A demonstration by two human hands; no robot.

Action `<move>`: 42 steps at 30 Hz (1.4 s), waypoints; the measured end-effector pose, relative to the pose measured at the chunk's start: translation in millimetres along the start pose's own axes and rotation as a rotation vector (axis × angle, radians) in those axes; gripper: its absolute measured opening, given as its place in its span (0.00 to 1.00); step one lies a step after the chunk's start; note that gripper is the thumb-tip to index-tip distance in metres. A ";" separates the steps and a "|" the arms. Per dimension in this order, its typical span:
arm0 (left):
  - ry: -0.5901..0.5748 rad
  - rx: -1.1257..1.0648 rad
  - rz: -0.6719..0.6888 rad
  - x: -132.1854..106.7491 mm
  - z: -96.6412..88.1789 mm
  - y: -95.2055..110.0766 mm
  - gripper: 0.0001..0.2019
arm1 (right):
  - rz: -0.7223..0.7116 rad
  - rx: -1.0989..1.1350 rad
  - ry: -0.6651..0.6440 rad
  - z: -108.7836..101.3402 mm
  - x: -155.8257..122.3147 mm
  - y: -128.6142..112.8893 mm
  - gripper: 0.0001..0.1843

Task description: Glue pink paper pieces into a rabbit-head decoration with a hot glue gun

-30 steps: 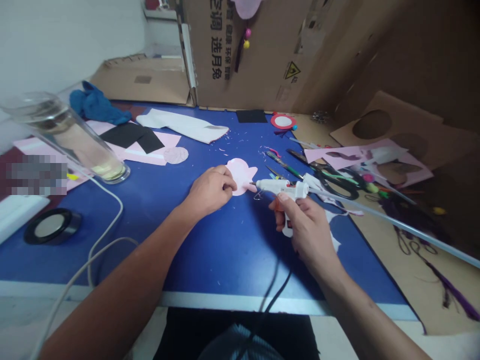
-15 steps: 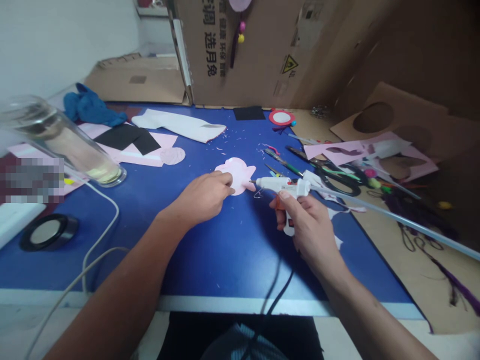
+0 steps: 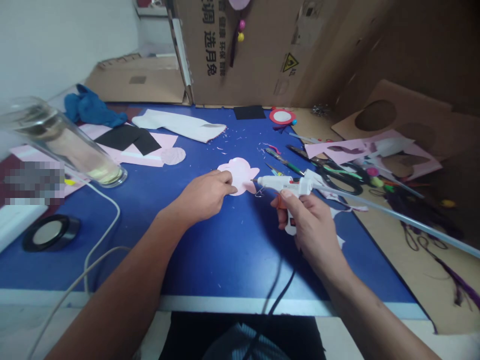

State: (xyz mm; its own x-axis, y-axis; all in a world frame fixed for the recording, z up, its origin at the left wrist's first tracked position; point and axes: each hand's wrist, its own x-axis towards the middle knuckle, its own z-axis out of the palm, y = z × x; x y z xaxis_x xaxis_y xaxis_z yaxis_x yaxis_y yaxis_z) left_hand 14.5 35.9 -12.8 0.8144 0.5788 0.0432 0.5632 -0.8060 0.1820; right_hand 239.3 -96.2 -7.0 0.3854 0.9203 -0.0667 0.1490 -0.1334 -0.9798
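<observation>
My left hand (image 3: 209,195) grips the left edge of a pink paper cutout (image 3: 240,174), thumb and fingers closed on it. The cutout has a rounded body with two ear-like points on its right side. In my right hand (image 3: 311,215) is a white hot glue gun (image 3: 279,183), fingers wrapped round its handle and orange trigger. Its nozzle points left, at the base of the two points; whether it touches the paper I cannot tell. A long clear glue stick (image 3: 397,216) juts from the gun's rear.
A glass bottle (image 3: 90,155) and a roll of black tape (image 3: 50,232) stand at left by a white cable (image 3: 119,210). Scissors (image 3: 343,180), pens and paper scraps crowd the right. Upright cardboard (image 3: 258,60) closes off the back. The gun's black cord (image 3: 283,290) hangs over the front edge.
The glue gun has shifted very slightly to the right, and the cutout sits a touch further right too. Both hands keep their grips.
</observation>
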 end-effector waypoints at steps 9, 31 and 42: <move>0.057 -0.042 -0.026 -0.4 0.9 -2.0 0.28 | -0.013 0.027 0.000 -0.1 1.1 1.8 0.28; 0.361 -0.210 -0.447 9.6 14.0 0.9 0.11 | -0.042 0.051 0.004 -1.3 1.0 -0.6 0.24; 0.487 -0.260 -0.457 8.8 19.2 -9.5 0.08 | -0.048 0.059 0.008 -2.1 1.1 -1.9 0.24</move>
State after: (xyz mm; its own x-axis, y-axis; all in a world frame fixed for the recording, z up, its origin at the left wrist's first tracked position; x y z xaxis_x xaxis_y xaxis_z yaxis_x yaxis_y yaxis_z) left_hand 19.0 46.3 -32.9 0.3154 0.8899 0.3295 0.7318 -0.4492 0.5125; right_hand 241.3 -95.7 -4.8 0.3863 0.9222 -0.0183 0.1138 -0.0673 -0.9912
